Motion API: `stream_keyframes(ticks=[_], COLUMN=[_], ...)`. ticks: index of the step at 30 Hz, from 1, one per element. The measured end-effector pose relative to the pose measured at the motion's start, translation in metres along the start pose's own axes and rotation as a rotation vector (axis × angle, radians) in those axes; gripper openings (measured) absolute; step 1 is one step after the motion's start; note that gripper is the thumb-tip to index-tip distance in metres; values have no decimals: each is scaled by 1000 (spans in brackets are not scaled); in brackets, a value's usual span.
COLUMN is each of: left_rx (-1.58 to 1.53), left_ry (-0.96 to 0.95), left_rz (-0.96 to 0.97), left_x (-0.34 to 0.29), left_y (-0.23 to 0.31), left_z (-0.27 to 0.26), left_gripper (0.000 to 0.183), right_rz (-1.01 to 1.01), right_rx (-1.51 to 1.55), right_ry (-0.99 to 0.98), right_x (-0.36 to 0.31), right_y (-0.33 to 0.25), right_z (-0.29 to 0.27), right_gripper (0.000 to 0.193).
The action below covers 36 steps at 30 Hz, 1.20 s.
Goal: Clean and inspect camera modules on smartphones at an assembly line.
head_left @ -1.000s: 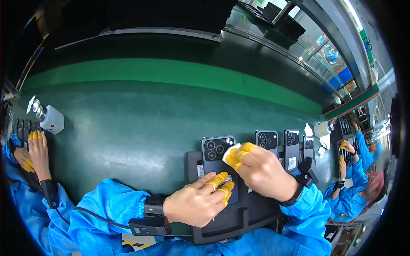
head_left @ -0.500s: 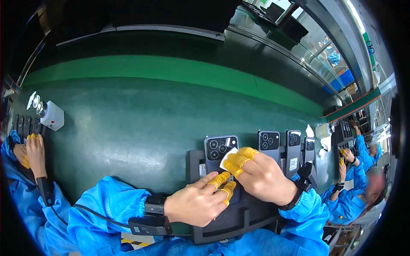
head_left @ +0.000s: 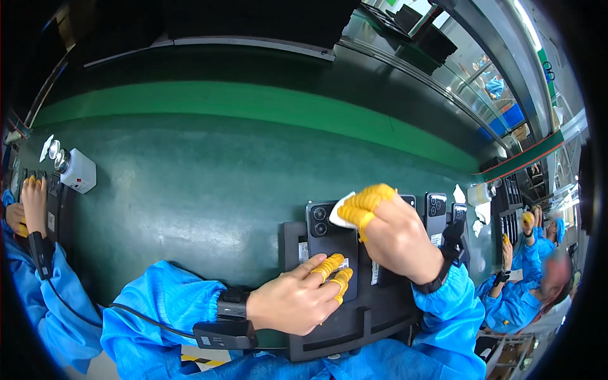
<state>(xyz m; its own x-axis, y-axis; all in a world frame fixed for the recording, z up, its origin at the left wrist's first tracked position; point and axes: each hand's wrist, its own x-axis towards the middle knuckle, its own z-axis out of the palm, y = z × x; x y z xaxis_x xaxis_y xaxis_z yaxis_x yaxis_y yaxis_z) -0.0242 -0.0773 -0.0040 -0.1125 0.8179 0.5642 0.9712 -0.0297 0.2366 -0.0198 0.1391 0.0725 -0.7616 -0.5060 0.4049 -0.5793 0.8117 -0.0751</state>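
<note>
A dark grey phone (head_left: 330, 244) lies back up on the black slotted tray (head_left: 335, 345), its camera block at the far end. Across the phone's lower half rest the fingers of my left hand (head_left: 297, 296), stretched out in yellow finger cots and holding it in place. My right hand (head_left: 396, 237) pinches a folded white wipe (head_left: 344, 211) in its cotted fingers. The wipe sits at the right side of the camera block and hides part of it. More phones stand in the tray to the right; my right hand covers most of the nearest, and another phone (head_left: 436, 206) shows beyond it.
A white dispenser bottle (head_left: 79, 171) stands at the left of the green bench (head_left: 190, 171); another bottle (head_left: 479, 192) is at the right beside crumpled white wipes (head_left: 482, 212). A co-worker's hands (head_left: 31, 206) work at the far left. More people (head_left: 519, 304) sit at the right.
My right hand has moved up and slightly right with the wipe, from the phone's middle toward its camera block. My left hand stays nearly still. The left co-worker's hands have shifted away.
</note>
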Motion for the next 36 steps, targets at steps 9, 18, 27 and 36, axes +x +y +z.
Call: stream_keyframes(ticks=[9, 18, 27, 36], left_rx=[9, -16, -46, -4], left_ry=[-48, -26, -77, -29], left_rz=[4, -23, -12, -18], left_x=[-4, -6, -10, -8], left_y=[1, 0, -2, 0], left_z=[-2, -4, -8, -7], left_gripper=[26, 26, 26, 26], right_rz=[-7, -9, -93, 46], right_rx=[59, -189, -32, -84], right_ry=[-28, 65, 30, 66], right_x=[-3, 21, 17, 13], right_y=[-16, 18, -15, -11], right_z=[25, 25, 31, 3], right_gripper=[39, 17, 39, 28])
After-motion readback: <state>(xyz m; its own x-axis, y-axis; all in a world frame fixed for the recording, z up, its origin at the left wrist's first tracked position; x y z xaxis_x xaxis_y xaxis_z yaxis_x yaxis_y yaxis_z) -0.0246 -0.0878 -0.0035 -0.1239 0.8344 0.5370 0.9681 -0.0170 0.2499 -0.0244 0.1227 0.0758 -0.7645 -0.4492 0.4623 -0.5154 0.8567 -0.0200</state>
